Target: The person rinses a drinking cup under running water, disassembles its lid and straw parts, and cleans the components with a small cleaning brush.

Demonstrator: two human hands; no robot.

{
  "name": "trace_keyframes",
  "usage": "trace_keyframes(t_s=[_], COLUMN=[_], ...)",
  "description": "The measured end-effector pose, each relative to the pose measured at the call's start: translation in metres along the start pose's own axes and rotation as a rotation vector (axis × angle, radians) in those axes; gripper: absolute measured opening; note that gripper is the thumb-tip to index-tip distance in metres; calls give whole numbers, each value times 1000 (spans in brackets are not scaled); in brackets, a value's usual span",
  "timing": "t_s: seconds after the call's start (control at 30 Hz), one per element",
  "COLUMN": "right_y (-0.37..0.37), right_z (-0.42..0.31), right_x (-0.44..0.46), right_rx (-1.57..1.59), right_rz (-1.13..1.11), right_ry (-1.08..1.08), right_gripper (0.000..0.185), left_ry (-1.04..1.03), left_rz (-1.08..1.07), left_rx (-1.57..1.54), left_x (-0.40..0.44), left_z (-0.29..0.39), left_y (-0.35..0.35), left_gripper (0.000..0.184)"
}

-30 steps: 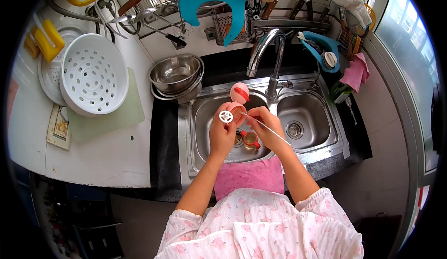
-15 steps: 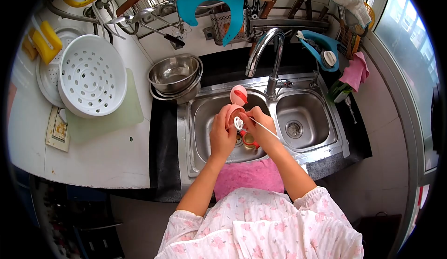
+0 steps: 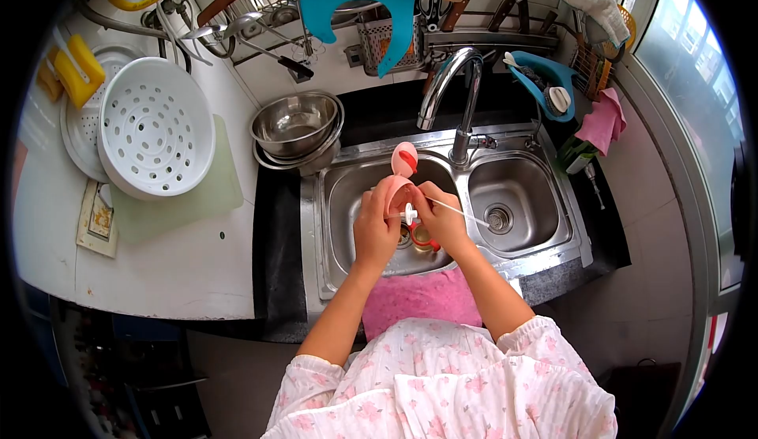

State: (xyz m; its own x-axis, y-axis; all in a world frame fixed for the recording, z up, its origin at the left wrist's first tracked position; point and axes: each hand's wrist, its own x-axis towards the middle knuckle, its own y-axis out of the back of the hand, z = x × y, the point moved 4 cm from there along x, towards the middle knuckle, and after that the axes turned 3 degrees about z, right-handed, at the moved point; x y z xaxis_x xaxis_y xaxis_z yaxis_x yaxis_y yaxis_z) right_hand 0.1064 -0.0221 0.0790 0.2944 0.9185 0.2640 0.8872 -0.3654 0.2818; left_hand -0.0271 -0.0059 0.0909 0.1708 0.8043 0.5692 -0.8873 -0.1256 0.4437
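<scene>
Over the left sink basin, my left hand is closed round a pink cup lid. The lid's flip cap, with a red part inside, stands raised at the far side. My right hand pinches a thin white straw, which sticks out to the right toward the other basin. Between the hands, close to the lid, is a small white round piece; whether it joins the straw is hidden by my fingers. Below them in the basin stands a clear cup with red handles, partly covered by my right hand.
A tall faucet rises behind the double sink. Stacked steel bowls stand at the back left, and a white colander is farther left. A blue caddy and pink cloth lie at the right.
The white round piece has turned edge-on and shifted slightly right. The straw's outer end has swung up and to the right. Both hands stay nearly in place.
</scene>
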Motion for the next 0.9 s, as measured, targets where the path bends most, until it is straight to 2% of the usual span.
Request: trace_keyframes(t_s=[0.17, 0.2, 0.27, 0.4, 0.5, 0.57, 0.63, 0.7, 0.9], right_y=[3, 3, 0, -2, -1, 9, 12, 10, 9], right_z=[-15, -11, -10, -10, -11, -17, -17, -16, -20], right_x=[0, 2, 2, 1, 0, -3, -4, -5, -1], right_rx=[-93, -93, -233, -353, -296, -259, -243, -169, -123], right_rz=[13, 13, -13, -66, 11, 74, 72, 33, 56], right_ry=[345, 345, 519, 506, 542, 394, 345, 298, 317], right_gripper=[6, 6, 8, 9, 9, 10, 13, 12, 10], left_ry=[-38, -38, -42, -18, 15, 31, 114, -22, -35], left_rz=[-10, -10, -18, -86, -79, 42, 29, 67, 56], left_rx=[-10, -10, -3, 29, 16, 45, -12, 47, -9], left_x=[2, 2, 3, 1, 1, 4, 6, 10, 8], left_z=[0, 1, 4, -2, -10, -19, -25, -15, -13], left_y=[1, 2, 3, 2, 0, 6, 11, 14, 8], left_gripper=[43, 43, 43, 42, 42, 42, 42, 45, 41])
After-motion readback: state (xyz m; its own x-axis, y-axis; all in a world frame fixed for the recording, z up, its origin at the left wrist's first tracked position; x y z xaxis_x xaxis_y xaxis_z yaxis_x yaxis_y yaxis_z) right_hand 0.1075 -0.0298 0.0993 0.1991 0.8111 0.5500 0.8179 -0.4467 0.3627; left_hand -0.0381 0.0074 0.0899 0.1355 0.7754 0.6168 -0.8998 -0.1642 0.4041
